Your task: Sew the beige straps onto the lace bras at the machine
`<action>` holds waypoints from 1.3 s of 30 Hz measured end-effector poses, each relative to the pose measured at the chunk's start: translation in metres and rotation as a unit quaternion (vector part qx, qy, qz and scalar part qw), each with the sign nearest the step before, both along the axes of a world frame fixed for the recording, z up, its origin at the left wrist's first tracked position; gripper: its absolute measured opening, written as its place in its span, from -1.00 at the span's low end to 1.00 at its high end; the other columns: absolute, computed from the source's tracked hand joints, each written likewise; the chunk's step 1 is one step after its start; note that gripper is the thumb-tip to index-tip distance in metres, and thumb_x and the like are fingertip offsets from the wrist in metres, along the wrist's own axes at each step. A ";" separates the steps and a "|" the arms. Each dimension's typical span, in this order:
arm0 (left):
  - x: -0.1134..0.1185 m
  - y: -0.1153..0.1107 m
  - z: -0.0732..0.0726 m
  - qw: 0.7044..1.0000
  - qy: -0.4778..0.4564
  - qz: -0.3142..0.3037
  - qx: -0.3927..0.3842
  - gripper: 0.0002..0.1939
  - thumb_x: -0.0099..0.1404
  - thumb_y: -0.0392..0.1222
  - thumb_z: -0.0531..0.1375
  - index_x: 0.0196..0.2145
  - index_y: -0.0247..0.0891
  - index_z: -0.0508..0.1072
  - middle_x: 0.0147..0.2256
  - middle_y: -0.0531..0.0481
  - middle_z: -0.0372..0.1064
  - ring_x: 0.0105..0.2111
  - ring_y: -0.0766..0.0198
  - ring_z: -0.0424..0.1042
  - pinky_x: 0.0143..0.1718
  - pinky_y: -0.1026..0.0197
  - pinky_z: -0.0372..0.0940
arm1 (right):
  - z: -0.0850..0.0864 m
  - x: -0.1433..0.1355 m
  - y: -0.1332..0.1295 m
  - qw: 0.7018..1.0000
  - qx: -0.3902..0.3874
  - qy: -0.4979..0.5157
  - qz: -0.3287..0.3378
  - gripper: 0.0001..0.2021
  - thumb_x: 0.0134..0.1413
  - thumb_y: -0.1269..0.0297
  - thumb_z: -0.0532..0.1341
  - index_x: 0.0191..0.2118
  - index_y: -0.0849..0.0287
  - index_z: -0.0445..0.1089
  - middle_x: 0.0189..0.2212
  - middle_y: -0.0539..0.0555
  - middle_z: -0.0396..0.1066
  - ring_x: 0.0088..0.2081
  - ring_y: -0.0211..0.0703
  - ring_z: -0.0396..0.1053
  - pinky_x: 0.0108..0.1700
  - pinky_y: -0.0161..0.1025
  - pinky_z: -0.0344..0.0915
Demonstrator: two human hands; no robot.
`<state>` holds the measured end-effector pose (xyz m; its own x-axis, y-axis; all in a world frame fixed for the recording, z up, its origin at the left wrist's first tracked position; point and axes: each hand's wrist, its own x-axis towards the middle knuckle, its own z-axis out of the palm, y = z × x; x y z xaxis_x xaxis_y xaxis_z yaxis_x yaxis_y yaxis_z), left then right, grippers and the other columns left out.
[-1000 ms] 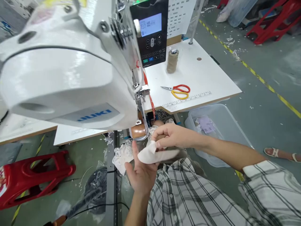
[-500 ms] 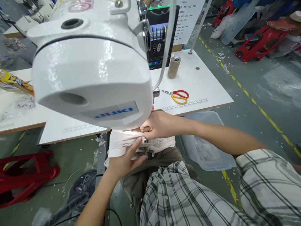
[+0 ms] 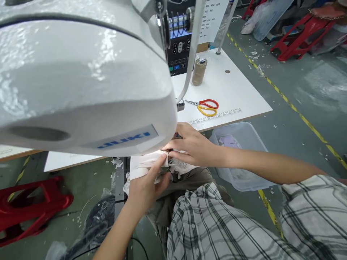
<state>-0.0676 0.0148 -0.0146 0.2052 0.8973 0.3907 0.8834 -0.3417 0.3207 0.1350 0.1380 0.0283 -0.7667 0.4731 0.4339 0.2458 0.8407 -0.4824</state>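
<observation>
A pale garment piece with a lacy part (image 3: 141, 164) lies below the sewing machine head (image 3: 121, 108), over my lap. My left hand (image 3: 146, 186) grips its near edge, the forefinger stretched along the cloth and the thumb bent underneath. My right hand (image 3: 196, 146) is at the same edge, its thumb and fingers pinched close to the left fingertip. Its fingertips are partly covered by the machine head. A small dark and reddish thing shows beside the right knuckles; I cannot make out what it is. The needle area is hidden.
Red-and-yellow scissors (image 3: 207, 107), a beige thread cone (image 3: 199, 71) and a control panel (image 3: 179, 54) stand on the white table (image 3: 238, 90). A clear plastic bin (image 3: 255, 184) sits below its right side. A red stool (image 3: 35, 206) is at the left.
My view has moved closer to the machine head, which now fills more of the upper left. The right hand has turned slightly, its fingers more spread over the cloth. The left hand keeps its hold.
</observation>
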 end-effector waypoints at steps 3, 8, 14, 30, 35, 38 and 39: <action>0.008 -0.002 0.004 1.000 0.001 0.027 -0.006 -0.49 0.29 -0.13 0.24 0.19 -0.11 0.40 -0.28 -0.04 0.61 -0.40 0.21 0.56 -0.51 0.33 0.26 | -0.011 0.001 0.001 1.000 0.000 0.026 -0.006 -0.79 0.31 0.37 0.09 -0.23 0.13 0.49 -0.15 0.12 0.42 -0.05 -0.07 0.30 0.05 -0.07 0.22; 0.011 0.000 0.006 1.000 0.015 0.021 0.002 -0.48 0.31 -0.16 0.23 0.22 -0.12 0.36 -0.25 -0.09 0.59 -0.40 0.18 0.53 -0.41 0.28 0.27 | -0.009 -0.002 0.007 0.999 -0.024 0.029 0.004 -0.81 0.25 0.42 0.15 -0.26 0.15 0.52 -0.24 0.07 0.47 -0.12 -0.12 0.36 0.02 -0.13 0.24; 0.015 0.002 0.013 0.995 0.084 0.035 0.032 -0.57 0.34 -0.16 0.18 0.16 -0.16 0.43 -0.42 -0.03 0.54 -0.56 0.26 0.41 -0.59 0.28 0.05 | -0.021 0.001 0.004 0.996 0.025 0.086 0.011 -0.82 0.31 0.39 0.14 -0.17 0.19 0.50 -0.21 0.11 0.49 -0.11 -0.16 0.38 0.00 -0.17 0.30; 0.002 0.005 0.034 0.988 0.118 0.002 -0.099 -0.62 0.42 -0.13 0.05 0.13 -0.10 0.42 -0.44 0.02 0.53 -0.63 0.33 0.36 -0.65 0.32 -0.03 | -0.041 0.003 -0.006 0.950 -0.270 0.147 -0.051 -0.67 0.33 0.27 0.09 0.16 0.12 0.32 -0.37 -0.01 0.36 -0.45 -0.28 0.29 -0.38 -0.29 0.29; 0.025 -0.004 0.032 0.990 0.103 0.079 -0.059 -0.62 0.42 -0.12 0.07 0.16 -0.14 0.38 -0.53 0.05 0.49 -0.61 0.27 0.40 -0.68 0.28 -0.10 | -0.047 -0.026 0.013 0.920 -0.322 0.194 -0.106 -0.64 0.22 0.19 0.21 0.09 0.17 0.36 -0.24 0.08 0.34 -0.34 -0.19 0.31 -0.23 -0.21 0.38; 0.037 -0.005 0.031 0.985 0.093 0.131 -0.065 -0.61 0.42 -0.07 0.08 0.15 -0.17 0.37 -0.52 0.05 0.50 -0.59 0.26 0.43 -0.68 0.27 -0.10 | -0.043 -0.040 0.026 0.949 -0.238 0.171 -0.116 -0.79 0.15 0.30 0.23 -0.09 0.15 0.43 -0.13 0.13 0.33 -0.18 -0.08 0.35 -0.10 -0.14 0.39; 0.039 -0.005 0.031 0.983 0.090 0.143 -0.068 -0.61 0.42 -0.04 0.08 0.14 -0.18 0.37 -0.52 0.06 0.50 -0.60 0.27 0.43 -0.68 0.27 -0.09 | -0.040 -0.042 0.029 0.956 -0.220 0.154 -0.118 -0.82 0.14 0.33 0.22 -0.12 0.14 0.43 -0.11 0.14 0.33 -0.13 -0.04 0.36 -0.07 -0.12 0.40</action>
<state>-0.0285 0.0100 0.0161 -0.0077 0.9698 0.2437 0.9836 -0.0366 0.1766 0.0927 0.1668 -0.0122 -0.4839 0.8056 0.3420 0.1923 0.4791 -0.8565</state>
